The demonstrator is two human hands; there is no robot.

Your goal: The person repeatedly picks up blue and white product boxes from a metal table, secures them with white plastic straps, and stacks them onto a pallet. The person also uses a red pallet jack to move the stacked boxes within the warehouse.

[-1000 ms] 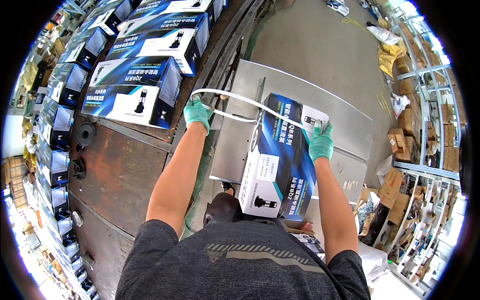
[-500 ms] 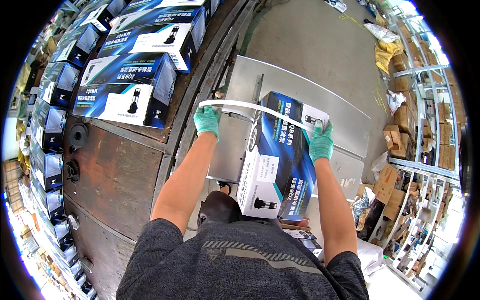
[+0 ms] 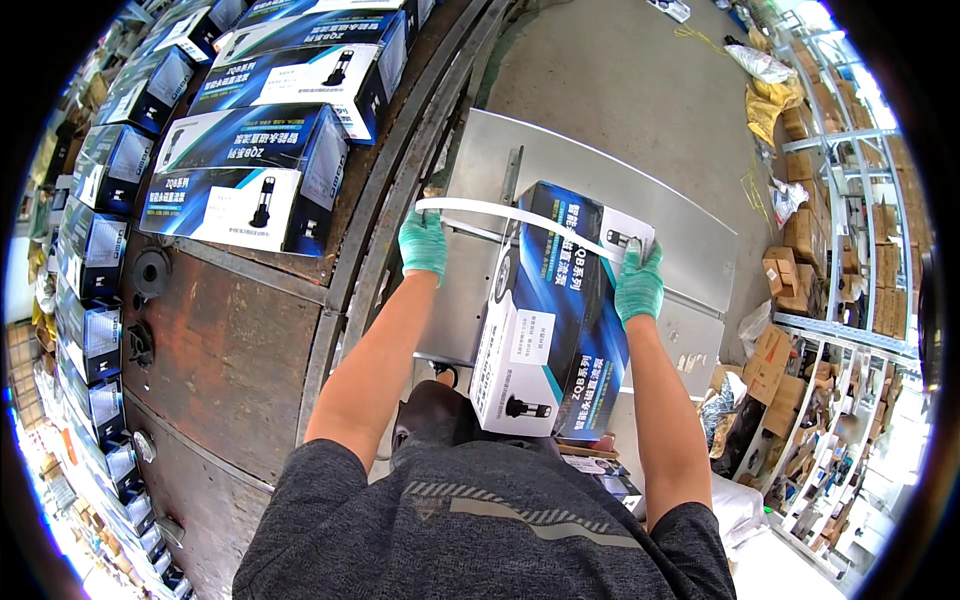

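A long blue, black and white printed carton (image 3: 585, 325) lies on a grey metal machine top (image 3: 665, 215) in front of me. A white plastic packing strap (image 3: 490, 208) arches over the carton's far end. My gloved left hand (image 3: 423, 245), left of the carton and apart from it, is closed on one end of the strap. My gloved right hand (image 3: 638, 283) is at the carton's far right corner, its fingers closed round the strap where it meets the box edge. The strap's course below the right fingers is hidden.
On my left stands a worn metal-topped bench (image 3: 225, 340) with a steel edge rail. Rows of similar cartons (image 3: 245, 180) stand at its far end and left side. Shelving (image 3: 850, 135) with brown boxes (image 3: 805, 240) lines the right. A grey floor (image 3: 600, 70) stretches beyond the machine.
My left hand has moved a little right, toward the carton, bringing the strap end with it. My right hand stays at the carton's corner, almost unmoved.
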